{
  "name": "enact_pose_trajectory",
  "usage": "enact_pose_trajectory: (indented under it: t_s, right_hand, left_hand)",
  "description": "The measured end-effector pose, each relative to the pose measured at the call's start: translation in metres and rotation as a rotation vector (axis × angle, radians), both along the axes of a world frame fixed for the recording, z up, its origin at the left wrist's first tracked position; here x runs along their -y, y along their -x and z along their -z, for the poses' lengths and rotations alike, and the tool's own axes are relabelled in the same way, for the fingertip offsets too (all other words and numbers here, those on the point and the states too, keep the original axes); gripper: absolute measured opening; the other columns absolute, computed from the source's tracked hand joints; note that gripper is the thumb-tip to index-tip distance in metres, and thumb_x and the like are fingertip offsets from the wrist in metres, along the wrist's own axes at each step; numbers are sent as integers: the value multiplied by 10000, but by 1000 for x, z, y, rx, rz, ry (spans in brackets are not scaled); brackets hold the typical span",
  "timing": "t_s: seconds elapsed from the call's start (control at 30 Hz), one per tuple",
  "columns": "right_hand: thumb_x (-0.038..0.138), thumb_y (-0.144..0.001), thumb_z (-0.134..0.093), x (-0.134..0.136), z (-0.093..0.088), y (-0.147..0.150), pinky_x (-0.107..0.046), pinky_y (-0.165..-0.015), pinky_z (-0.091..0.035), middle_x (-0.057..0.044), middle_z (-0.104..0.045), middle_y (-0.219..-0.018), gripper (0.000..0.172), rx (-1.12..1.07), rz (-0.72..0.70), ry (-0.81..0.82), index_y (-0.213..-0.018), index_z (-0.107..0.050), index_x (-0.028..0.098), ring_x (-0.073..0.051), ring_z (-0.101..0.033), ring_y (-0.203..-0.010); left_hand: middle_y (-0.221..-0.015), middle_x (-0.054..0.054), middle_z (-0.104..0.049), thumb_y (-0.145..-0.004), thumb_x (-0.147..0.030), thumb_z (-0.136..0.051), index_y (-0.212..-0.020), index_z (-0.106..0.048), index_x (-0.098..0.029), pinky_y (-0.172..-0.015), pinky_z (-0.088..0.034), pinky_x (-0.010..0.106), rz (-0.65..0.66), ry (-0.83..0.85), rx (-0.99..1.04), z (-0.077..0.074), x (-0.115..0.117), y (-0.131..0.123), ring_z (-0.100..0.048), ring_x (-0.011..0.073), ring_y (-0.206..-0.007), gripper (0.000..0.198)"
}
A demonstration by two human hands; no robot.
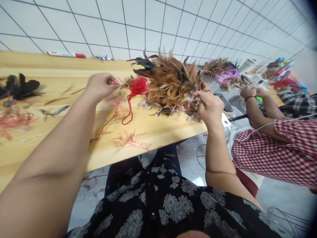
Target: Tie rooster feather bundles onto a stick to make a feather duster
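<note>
Binding step, by the look: left hand (pixel 100 85) pinches red thread (pixel 135 87) taut, right hand (pixel 210 106) grips feather bundle (pixel 170 84) (over the surface (pixel 74 138)); next wrap needs steady tension.

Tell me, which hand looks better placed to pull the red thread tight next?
Probably the left hand: it already pinches the red thread running to the feather bundle. The right hand grips the bundle's base, steadying it.
</note>
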State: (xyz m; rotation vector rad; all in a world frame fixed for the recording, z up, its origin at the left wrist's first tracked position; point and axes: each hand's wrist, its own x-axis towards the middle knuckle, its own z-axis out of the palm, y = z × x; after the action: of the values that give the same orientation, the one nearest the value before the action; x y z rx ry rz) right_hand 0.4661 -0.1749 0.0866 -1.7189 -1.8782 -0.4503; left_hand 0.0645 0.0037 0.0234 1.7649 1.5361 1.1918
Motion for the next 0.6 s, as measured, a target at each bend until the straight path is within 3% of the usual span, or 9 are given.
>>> enact_pose_trajectory:
  t_s: [0.07,0.13,0.2,0.27,0.33,0.4,0.5,0.53,0.6]
  right_hand:
    - [222,-921,-520,4,0,-12,-405,-864,-538,-118,-802,-981,344,-36,38,-49,-1135,-788,224,-290,-731,-966]
    - [265,-952,-538,3,2,-21,-379,-852,-518,-97,-793,-976,267,-155,11,-94,-1082,-769,236,-270,-706,-956]
    - [343,-993,-545,-1,6,-26,-346,-825,-497,-63,-765,-906,218,-326,-55,-132,-988,-739,244,-230,-663,-893]
    - [446,-1015,-529,-8,10,-23,-325,-769,-474,-26,-679,-766,308,-485,-99,-148,-850,-685,238,-189,-590,-782]
    - [522,-1023,-490,-15,13,-12,-323,-721,-453,3,-543,-659,424,-594,-95,-148,-736,-603,231,-168,-515,-699]
    - [551,-1024,-475,-21,15,4,-320,-698,-443,11,-478,-650,456,-693,-104,-131,-701,-545,238,-164,-483,-683]
    - [558,-998,-529,-28,16,34,-301,-649,-409,18,-448,-654,441,-812,-185,-59,-687,-489,248,-154,-430,-659]
    - [548,-996,-541,-29,16,44,-297,-649,-405,22,-442,-648,441,-818,-207,-37,-680,-474,247,-149,-420,-656]
    - [515,-1003,-542,-31,17,66,-289,-666,-402,28,-447,-643,436,-789,-228,-16,-673,-459,242,-143,-416,-656]
  left_hand:
    - [-593,-46,-596,-705,-301,-843,-718,-701,-249,-924,-509,437,-148,20,-23,4,-5,19,-478,146,-673,151]
    - [-627,-33,-622,-681,-394,-909,-758,-708,-254,-996,-520,516,-133,84,-59,9,-12,40,-508,161,-696,257]
    - [-713,-6,-700,-503,-528,-1045,-865,-761,-244,-1085,-486,641,46,271,-141,11,-20,60,-566,192,-756,540]
    - [-990,56,-796,-304,-641,-1083,-1062,-796,-239,-1161,-398,750,299,413,-172,7,-25,73,-643,276,-956,905]
    - [-1278,70,-767,-286,-702,-1059,-1223,-776,-286,-1223,-297,787,469,364,-54,-4,-25,77,-610,352,-1205,1064]
    - [-1397,12,-723,-455,-699,-1044,-1279,-760,-359,-1282,-245,739,552,166,148,-17,-17,69,-543,354,-1335,935]
    - [-1310,-5,-772,-753,-669,-928,-1174,-813,-351,-1291,-340,631,584,-43,254,-35,7,30,-590,293,-1221,540]
    - [-1253,24,-794,-774,-675,-906,-1162,-820,-316,-1257,-391,629,591,-50,250,-39,18,10,-619,278,-1127,536]
    - [-1197,90,-809,-671,-707,-953,-1114,-821,-228,-1166,-484,606,691,1,274,-44,42,-33,-664,287,-1055,665]
